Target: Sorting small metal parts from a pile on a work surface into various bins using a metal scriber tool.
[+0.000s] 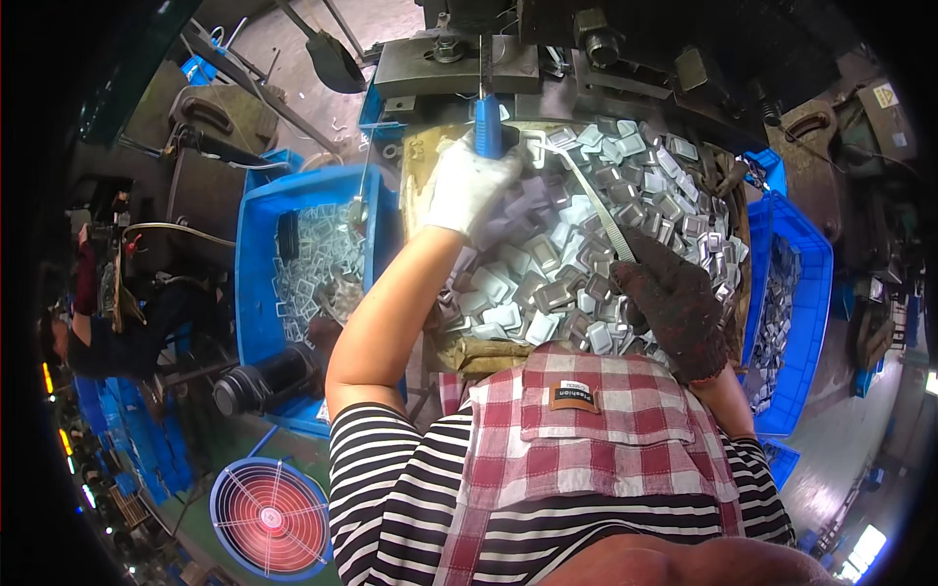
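Note:
My left hand [469, 186], in a white glove, is closed around a blue-handled tool [488, 125]. The tool's thin dark shaft points away from me, toward the metal block of the machine [454, 66]. In a dark knit glove, my right hand [676, 305] grips long metal tweezers [602, 207]. The tweezers' tips reach up and left to a small square metal part [533, 146] beside my left hand; whether they pinch it I cannot tell. Below and between both hands spreads a heap of small silvery square metal parts [547, 249] on a worktable with a brown covering [418, 161].
A blue crate [252, 234] with thin metal frames stands at the left, near a dark cylindrical motor [256, 386]. Another blue crate [816, 322] with metal pieces is at the right. A round fan [272, 518] stands lower left. Another person's arm [83, 283] shows far left.

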The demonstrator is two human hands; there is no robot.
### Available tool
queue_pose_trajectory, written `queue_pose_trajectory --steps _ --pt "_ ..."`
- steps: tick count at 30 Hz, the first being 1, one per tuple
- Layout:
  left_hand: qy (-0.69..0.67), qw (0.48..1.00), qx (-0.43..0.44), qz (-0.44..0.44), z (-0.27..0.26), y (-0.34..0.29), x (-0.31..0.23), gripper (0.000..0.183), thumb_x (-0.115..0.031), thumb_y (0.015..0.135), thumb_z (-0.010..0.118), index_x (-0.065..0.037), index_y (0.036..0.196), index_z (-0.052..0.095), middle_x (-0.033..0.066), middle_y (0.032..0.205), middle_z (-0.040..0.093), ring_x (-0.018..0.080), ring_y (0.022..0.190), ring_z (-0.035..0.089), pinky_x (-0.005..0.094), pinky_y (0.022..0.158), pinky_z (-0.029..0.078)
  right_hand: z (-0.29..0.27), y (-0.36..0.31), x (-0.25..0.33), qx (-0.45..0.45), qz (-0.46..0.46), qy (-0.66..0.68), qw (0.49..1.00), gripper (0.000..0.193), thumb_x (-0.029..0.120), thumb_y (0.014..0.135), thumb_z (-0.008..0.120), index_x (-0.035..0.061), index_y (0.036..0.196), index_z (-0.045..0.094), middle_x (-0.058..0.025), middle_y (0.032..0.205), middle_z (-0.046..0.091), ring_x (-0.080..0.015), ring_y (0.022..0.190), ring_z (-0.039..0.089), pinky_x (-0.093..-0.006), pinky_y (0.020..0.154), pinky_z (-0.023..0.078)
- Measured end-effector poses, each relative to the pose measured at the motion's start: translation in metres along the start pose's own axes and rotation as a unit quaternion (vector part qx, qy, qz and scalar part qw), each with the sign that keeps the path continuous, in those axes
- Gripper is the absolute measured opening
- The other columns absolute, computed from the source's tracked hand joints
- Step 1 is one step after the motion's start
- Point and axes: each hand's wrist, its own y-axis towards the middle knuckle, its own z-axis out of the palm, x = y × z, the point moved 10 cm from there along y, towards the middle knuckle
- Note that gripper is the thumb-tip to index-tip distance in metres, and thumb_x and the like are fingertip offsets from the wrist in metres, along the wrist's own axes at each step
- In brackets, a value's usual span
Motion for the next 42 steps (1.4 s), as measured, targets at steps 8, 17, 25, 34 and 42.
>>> queue_pose_trajectory --steps 8,17,25,34,42 --pt "0.153 0.986 0.066 0.015 0.002 0.025 0.005 0.039 -0.035 0.092 0.067 0.003 0.102 0.066 0.0136 0.079 0.069 0.017 0.073 0.069 0.0303 0.067 0.054 -0.022 0.009 -0.009 -0.062 -0.022 0.004 0.998 0.043 0.02 0.094 0.067 0.0054 0.134 0.06 -0.0027 0.081 0.071 -0.0056 0.059 0.056 -0.025 0.056 0.047" --pt "0.545 0.813 0.125 0.161 0.037 0.068 -0.102 0.032 -0.026 0.094 0.058 0.0 0.111 0.066 0.0236 0.11 0.068 0.0382 0.095 0.069 0.0442 0.085 0.054 -0.08 0.016 -0.001 -0.176 -0.048 -0.033 0.983 0.039 0.016 0.093 0.069 0.0047 0.13 0.063 0.0005 0.076 0.065 -0.0034 0.053 0.052 -0.0223 0.045 0.042" --pt "0.445 0.887 0.025 0.122 0.029 0.095 -0.096 0.032 -0.022 0.091 0.059 -0.003 0.115 0.066 0.0234 0.101 0.07 0.0393 0.092 0.069 0.045 0.083 0.055 -0.084 0.041 0.03 -0.223 -0.131 -0.008 0.966 0.04 0.017 0.094 0.061 0.0072 0.133 0.061 0.0001 0.072 0.062 -0.005 0.05 0.052 -0.0237 0.046 0.04" --pt "0.286 0.809 0.318 0.404 0.064 -0.028 -0.044 0.041 -0.006 0.078 0.071 -0.014 0.118 0.067 0.0083 0.116 0.066 0.0311 0.1 0.067 0.0377 0.088 0.054 -0.064 0.092 0.044 -0.184 -0.179 -0.301 0.918 0.037 0.02 0.094 0.063 0.0113 0.13 0.064 -0.0014 0.08 0.064 -0.0074 0.056 0.057 -0.0262 0.049 0.045" --pt "0.418 0.846 0.196 0.268 0.04 -0.007 -0.025 0.034 -0.034 0.091 0.063 -0.007 0.112 0.067 0.0191 0.091 0.07 0.0356 0.086 0.07 0.0455 0.079 0.054 -0.093 0.059 0.033 -0.255 -0.169 -0.115 0.945 0.032 0.016 0.091 0.066 0.0103 0.123 0.065 -0.0038 0.077 0.063 -0.012 0.062 0.059 -0.0286 0.057 0.047"
